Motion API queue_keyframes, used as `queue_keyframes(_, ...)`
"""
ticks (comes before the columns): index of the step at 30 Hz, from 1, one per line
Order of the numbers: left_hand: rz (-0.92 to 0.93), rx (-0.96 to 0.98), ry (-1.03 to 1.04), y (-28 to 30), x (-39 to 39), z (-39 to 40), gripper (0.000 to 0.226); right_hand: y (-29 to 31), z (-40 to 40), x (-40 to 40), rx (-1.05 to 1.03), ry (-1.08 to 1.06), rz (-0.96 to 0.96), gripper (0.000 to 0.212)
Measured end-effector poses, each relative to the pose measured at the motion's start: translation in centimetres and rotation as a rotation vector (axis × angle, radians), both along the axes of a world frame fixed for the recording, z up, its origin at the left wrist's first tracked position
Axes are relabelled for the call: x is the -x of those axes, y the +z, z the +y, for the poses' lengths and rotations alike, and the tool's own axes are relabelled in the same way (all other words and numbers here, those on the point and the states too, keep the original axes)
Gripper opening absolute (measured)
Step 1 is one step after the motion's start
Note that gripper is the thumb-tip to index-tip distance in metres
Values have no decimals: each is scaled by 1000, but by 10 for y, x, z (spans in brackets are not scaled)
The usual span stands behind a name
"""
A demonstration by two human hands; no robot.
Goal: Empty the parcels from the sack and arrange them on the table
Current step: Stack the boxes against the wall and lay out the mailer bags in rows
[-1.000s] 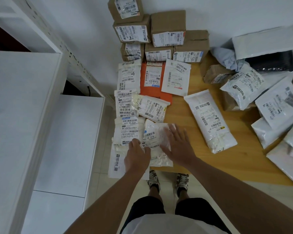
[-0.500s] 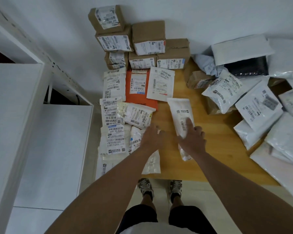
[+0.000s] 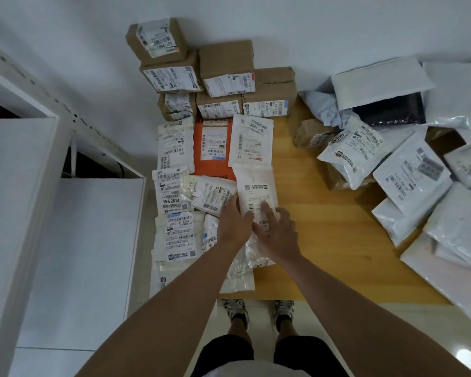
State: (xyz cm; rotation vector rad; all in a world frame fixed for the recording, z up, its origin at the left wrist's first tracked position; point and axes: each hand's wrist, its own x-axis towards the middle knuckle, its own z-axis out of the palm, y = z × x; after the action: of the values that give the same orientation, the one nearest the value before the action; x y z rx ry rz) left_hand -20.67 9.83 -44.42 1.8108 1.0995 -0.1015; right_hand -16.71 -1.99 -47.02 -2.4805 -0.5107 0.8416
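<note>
Head view | white parcel lies under both hands, long axis running away from me toward the wall | left hand flat along its left edge | right hand fingers spread, pressing its label, gripping nothing | both equally near

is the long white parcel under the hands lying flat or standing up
Lying flat. The white parcel rests label-up on the table, with the left hand and right hand on it.
</note>
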Motion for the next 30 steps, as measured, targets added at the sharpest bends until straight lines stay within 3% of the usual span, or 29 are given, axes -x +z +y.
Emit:
queue_keyframes(4,79,-177,-97,0,5,1,59,-1,3,2,45,44,-34,80)
queue_keyframes(8,132,-305,-281,-1,3,-1,46,-1,6,2,88,76,-55,81)
queue_keyframes(17,93,-285,-246,-2,6,5,51,3,4,7,102,44,-100,94)
queue_keyframes(26,65,-284,-219,-1,10,11,52,7,-5,-1,75,-5,-57,77)
queue_keyframes(30,64,-304,-221,8,3,11,51,23,-13,-11,81,75,-202,72)
